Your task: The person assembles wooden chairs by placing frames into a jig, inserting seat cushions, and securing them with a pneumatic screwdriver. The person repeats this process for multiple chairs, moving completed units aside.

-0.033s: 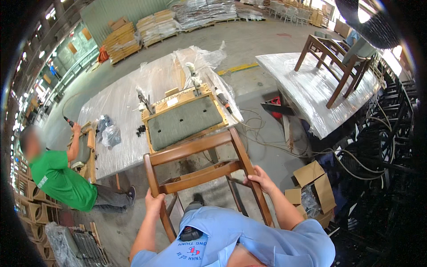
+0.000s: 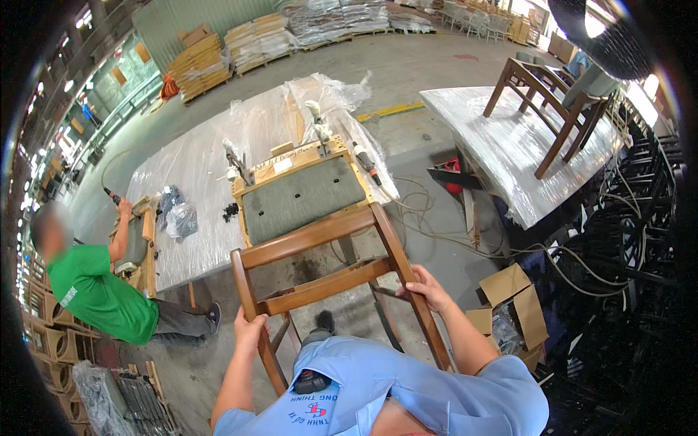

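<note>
A brown wooden chair frame [image 2: 326, 291] is held in front of my body, its top rail toward the table. My left hand [image 2: 251, 331] is closed round its left post. On the opposite post, my right hand [image 2: 427, 289] grips with the fingers wrapped behind the wood. Just beyond the top rail, a grey padded panel [image 2: 305, 200] with small dark holes lies in a wooden jig [image 2: 238, 187] fitted with upright clamps [image 2: 318, 122]. A power screwdriver [image 2: 366, 163] rests beside the jig's right edge.
The jig sits on a plastic-wrapped table [image 2: 190, 254]. At left, a person in green [image 2: 102, 294] works with another driver. An open cardboard box [image 2: 529, 320] stands on the floor at right, near loose hoses [image 2: 574, 270]. Another chair frame [image 2: 542, 94] stands on the right-hand wrapped table [image 2: 465, 109].
The chair frame has shifted slightly left and its top rail a little farther from me. Both hands keep their hold on its posts.
</note>
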A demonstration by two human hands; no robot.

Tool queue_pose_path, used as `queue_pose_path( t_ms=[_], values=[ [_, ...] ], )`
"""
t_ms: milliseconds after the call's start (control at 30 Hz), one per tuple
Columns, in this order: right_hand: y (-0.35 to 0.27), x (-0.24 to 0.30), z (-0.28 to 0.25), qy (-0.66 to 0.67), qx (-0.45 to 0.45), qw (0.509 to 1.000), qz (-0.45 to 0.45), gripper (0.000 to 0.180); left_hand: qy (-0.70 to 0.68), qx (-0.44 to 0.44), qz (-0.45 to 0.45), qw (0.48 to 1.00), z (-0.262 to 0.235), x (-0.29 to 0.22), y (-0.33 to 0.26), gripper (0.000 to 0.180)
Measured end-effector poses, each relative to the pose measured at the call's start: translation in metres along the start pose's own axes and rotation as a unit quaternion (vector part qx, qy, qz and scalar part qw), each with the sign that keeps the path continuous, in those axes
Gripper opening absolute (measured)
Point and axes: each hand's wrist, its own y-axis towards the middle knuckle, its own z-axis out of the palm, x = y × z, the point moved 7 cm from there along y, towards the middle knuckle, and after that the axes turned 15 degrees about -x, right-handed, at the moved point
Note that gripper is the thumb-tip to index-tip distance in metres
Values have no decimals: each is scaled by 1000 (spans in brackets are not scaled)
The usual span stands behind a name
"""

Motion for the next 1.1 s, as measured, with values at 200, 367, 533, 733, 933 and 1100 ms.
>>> queue_pose_path(
  t_ms=[200,367,533,733,933,1100],
  values=[
    [73,70,79,-115,44,992,-19,78,-70,33,-27,997,12,-49,56,29],
    [130,85,111,-126,1,992,17,71,-80,68,-65,992,32,-61,137,32],
    [169,93,129,-145,-58,986,55,68,-105,122,-111,981,58,-78,196,27],
    [203,103,145,-150,-69,981,104,68,-85,125,-159,976,66,-85,226,27],
    [230,113,147,-184,-64,971,139,70,-67,106,-188,974,75,-95,232,35],
    [243,127,151,-183,-66,965,173,70,-40,88,-209,973,82,-101,235,36]
  ],
)
